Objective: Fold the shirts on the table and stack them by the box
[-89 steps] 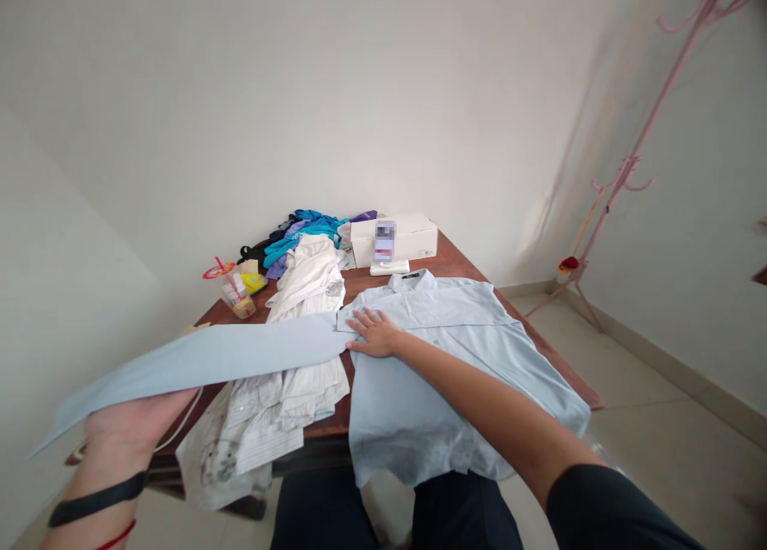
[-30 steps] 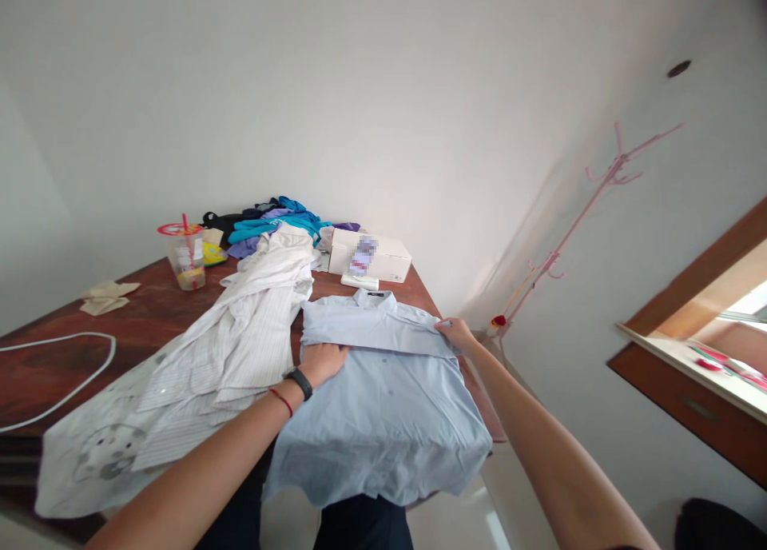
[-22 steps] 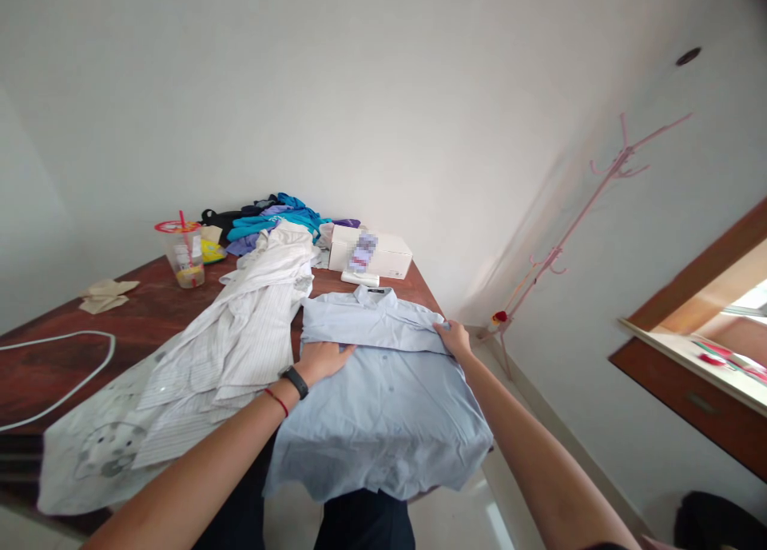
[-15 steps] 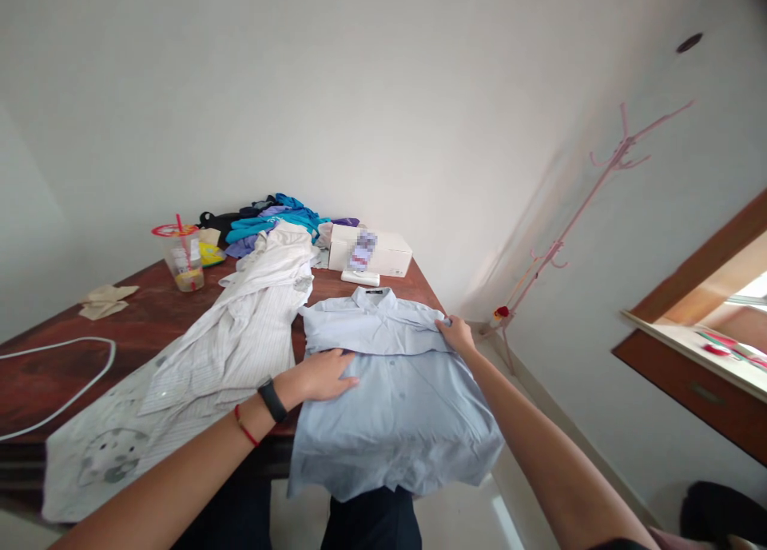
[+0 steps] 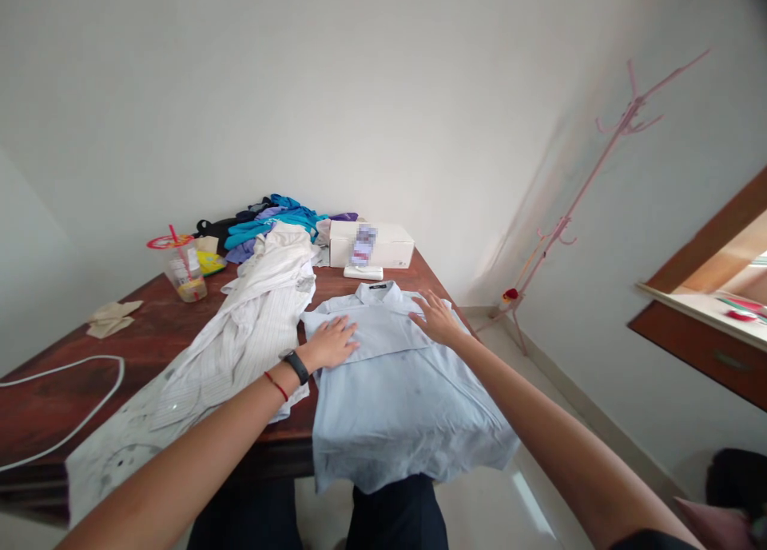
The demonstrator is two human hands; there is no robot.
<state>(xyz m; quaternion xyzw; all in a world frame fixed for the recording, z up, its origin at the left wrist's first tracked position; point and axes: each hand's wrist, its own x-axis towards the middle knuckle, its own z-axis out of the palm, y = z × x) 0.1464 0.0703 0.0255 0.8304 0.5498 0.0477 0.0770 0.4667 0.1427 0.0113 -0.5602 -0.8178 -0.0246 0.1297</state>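
Observation:
A light blue collared shirt (image 5: 407, 398) lies at the front of the table, its collar toward the wall and its lower part hanging over the near edge. Its sleeves are laid across the chest. My left hand (image 5: 331, 342), with a black band on the wrist, rests flat on the left of the chest, fingers spread. On the upper right of the shirt, near the shoulder, my right hand (image 5: 435, 316) lies with fingers apart. Left of the shirt, a white striped shirt (image 5: 257, 318) is spread over a pale printed cloth (image 5: 113, 446).
A heap of blue, purple and dark clothes (image 5: 281, 218) sits by the wall, beside a white box (image 5: 392, 245). A plastic cup (image 5: 187, 274) with a red straw and a white cable (image 5: 117, 366) are on the left. A pink coat rack (image 5: 599, 174) stands right of the table (image 5: 53, 406).
My left hand has slid up onto the folded sleeve area. My right hand has let go of the shirt's right edge and moved inward, fingers spreading. The camera view has shifted a little.

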